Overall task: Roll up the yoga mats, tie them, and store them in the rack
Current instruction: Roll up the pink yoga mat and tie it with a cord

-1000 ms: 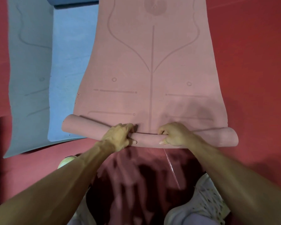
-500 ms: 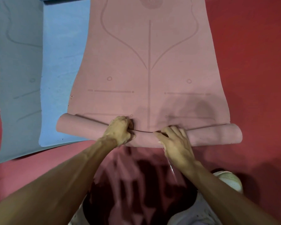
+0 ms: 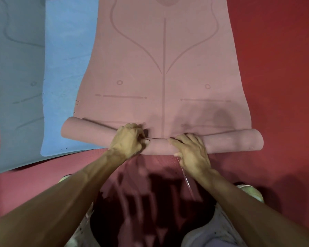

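**As a pink yoga mat (image 3: 164, 77) lies partly rolled, two hands bear on its near end**

Where a red floor (image 3: 278, 68) fills all of the room in view, the pink yoga mat stretches flat away from the person, with its printed alignment lines facing up. Its near end is wound into a tight roll (image 3: 235, 142) that lies crosswise, and both ends of the roll stick out well past the hands. A blue mat (image 3: 66, 86) lies flat to the left, and the roll's left end rests over its edge. A grey-blue mat (image 3: 18, 86) lies flat just beside the blue one, farther left. Pale shoes (image 3: 251, 191) show at either side, near the forearms.

The left hand (image 3: 128, 141) sits on the roll left of the mat's centre line, its fingers (image 3: 132, 128) curled over the top and clenched around it. The right hand (image 3: 191, 150) rests just right of the centre line. Its fingers (image 3: 182, 139) lie fairly straight across the top of the roll, pressing it, and its thumb is against the near side. A thin dark line runs along the roll between the two hands. A thin pale strand (image 3: 185, 177) leads from under the right hand toward the person; what it is cannot be told.
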`<action>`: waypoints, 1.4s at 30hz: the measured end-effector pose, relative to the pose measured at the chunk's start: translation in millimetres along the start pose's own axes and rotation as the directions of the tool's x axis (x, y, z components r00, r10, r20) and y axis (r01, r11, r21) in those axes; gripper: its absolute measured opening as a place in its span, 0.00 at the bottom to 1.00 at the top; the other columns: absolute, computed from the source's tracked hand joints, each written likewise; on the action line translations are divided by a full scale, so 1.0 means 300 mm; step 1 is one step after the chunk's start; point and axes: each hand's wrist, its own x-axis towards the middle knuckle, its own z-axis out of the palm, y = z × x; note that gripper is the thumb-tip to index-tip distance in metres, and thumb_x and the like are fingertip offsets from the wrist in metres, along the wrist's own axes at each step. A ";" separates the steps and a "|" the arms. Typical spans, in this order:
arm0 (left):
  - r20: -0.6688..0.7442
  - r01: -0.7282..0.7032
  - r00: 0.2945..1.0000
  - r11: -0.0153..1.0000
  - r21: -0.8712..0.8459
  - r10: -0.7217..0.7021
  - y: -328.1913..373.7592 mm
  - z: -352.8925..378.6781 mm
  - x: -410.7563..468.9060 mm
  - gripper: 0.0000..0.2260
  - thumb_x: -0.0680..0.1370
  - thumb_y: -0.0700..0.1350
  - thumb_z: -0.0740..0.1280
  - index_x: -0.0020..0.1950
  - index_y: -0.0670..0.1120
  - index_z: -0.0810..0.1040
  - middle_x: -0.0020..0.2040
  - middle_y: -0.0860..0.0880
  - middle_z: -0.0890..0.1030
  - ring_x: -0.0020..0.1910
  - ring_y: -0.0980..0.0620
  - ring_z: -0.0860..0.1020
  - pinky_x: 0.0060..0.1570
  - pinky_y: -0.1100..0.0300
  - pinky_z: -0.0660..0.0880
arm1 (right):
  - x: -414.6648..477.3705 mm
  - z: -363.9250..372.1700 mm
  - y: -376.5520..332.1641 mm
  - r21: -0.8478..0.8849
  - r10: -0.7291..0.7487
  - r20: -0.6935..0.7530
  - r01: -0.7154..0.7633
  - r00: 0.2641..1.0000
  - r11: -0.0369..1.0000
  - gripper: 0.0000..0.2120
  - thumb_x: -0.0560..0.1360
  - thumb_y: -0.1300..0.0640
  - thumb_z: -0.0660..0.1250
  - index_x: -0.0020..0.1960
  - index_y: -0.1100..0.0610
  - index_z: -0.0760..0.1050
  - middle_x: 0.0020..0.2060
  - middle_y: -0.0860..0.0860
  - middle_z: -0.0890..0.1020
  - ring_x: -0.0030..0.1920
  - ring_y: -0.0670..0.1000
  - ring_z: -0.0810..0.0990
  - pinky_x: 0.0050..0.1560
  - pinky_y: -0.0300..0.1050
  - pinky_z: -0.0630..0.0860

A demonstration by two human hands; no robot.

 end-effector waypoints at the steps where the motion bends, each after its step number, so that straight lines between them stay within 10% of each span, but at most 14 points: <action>1: -0.022 -0.038 0.999 0.999 0.027 0.039 -0.004 0.001 -0.009 0.12 0.76 0.53 0.68 0.51 0.47 0.84 0.52 0.47 0.78 0.55 0.44 0.73 0.55 0.53 0.66 | 0.020 -0.008 0.011 0.009 -0.025 0.017 0.025 1.000 1.000 0.26 0.59 0.62 0.77 0.57 0.53 0.81 0.46 0.47 0.81 0.45 0.56 0.78 0.51 0.51 0.74; 6: -0.075 -0.148 0.985 0.982 0.120 0.158 -0.022 0.033 -0.060 0.25 0.77 0.61 0.53 0.58 0.48 0.81 0.51 0.46 0.77 0.49 0.42 0.73 0.53 0.47 0.73 | 0.133 -0.107 0.043 0.039 -0.016 0.298 0.005 0.954 0.999 0.22 0.75 0.53 0.68 0.69 0.49 0.73 0.65 0.50 0.77 0.69 0.54 0.69 0.69 0.41 0.58; 12: -0.091 -0.241 0.964 0.966 0.099 0.250 -0.044 0.056 -0.059 0.28 0.74 0.67 0.54 0.62 0.49 0.77 0.53 0.48 0.78 0.51 0.46 0.71 0.58 0.55 0.60 | 0.221 -0.131 0.071 0.075 0.031 0.487 -0.078 0.873 0.994 0.23 0.74 0.51 0.71 0.68 0.44 0.73 0.67 0.46 0.75 0.70 0.48 0.69 0.66 0.40 0.61; 18: -0.040 -0.226 0.974 0.971 -0.075 0.223 -0.060 0.034 -0.001 0.31 0.69 0.70 0.52 0.63 0.55 0.78 0.57 0.52 0.79 0.56 0.48 0.70 0.57 0.60 0.55 | 0.175 -0.104 0.073 0.112 -0.009 0.295 -0.025 0.955 0.993 0.21 0.69 0.52 0.74 0.61 0.47 0.76 0.55 0.45 0.81 0.60 0.48 0.75 0.62 0.44 0.60; 25: 0.174 -0.081 0.980 0.993 -0.082 0.094 -0.021 -0.054 0.097 0.13 0.77 0.49 0.67 0.60 0.58 0.79 0.54 0.52 0.80 0.61 0.48 0.69 0.63 0.54 0.61 | 0.098 -0.055 0.046 -0.132 -0.111 -0.044 0.104 0.993 0.986 0.20 0.64 0.63 0.75 0.55 0.52 0.81 0.50 0.51 0.79 0.50 0.57 0.78 0.50 0.49 0.63; 33: 0.205 0.057 0.979 0.972 -0.228 -0.009 -0.008 -0.060 0.169 0.09 0.74 0.44 0.69 0.50 0.54 0.84 0.39 0.64 0.74 0.58 0.52 0.74 0.67 0.51 0.63 | 0.058 -0.021 0.018 -0.258 -0.091 0.044 0.099 0.995 0.961 0.40 0.58 0.44 0.79 0.66 0.55 0.73 0.56 0.52 0.78 0.56 0.57 0.76 0.59 0.56 0.69; 42: 0.098 0.120 0.991 0.950 -0.290 -0.095 0.005 -0.066 0.176 0.06 0.72 0.46 0.72 0.46 0.53 0.77 0.42 0.57 0.80 0.51 0.49 0.79 0.58 0.52 0.71 | 0.158 -0.034 0.034 -0.101 -0.049 0.007 0.050 0.999 0.994 0.26 0.60 0.56 0.79 0.57 0.52 0.80 0.46 0.48 0.82 0.46 0.56 0.80 0.50 0.54 0.73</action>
